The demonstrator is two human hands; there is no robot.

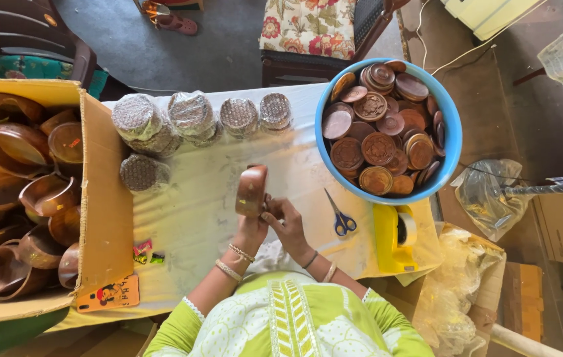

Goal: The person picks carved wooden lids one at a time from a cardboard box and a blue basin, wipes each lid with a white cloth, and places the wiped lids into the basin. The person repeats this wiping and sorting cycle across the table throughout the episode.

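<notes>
1. Over the middle of the tabletop [209,198], just ahead of my chest, I hold a brown wooden bowl [252,190] on edge, its rim turned sideways and clear of the cloth.
2. My left hand [250,228] is closed round the bowl's lower side from below; I judge the grip should stay firm but not pinching, as the glossy surface looks slippery.
3. My right hand [285,221] sits just beside the bowl with fingers curled at its rim. Whether they pinch anything small there, I cannot tell.
4. I keep the bowl near my body and low, so that a slip lands it on the cloth rather than on the floor.
5. The scissors [342,218] lie near my right hand, and the yellow tape dispenser [395,237] just beyond them, both in easy reach; I mind the blades when I move that way.
6. The blue tub [452,125] of round carved lids stands at my right, well apart from the bowl.
7. The wrapped stacks [192,119] line the far edge, and the box [106,198] of loose bowls stands at my left; I keep my elbows in so I knock neither.
</notes>
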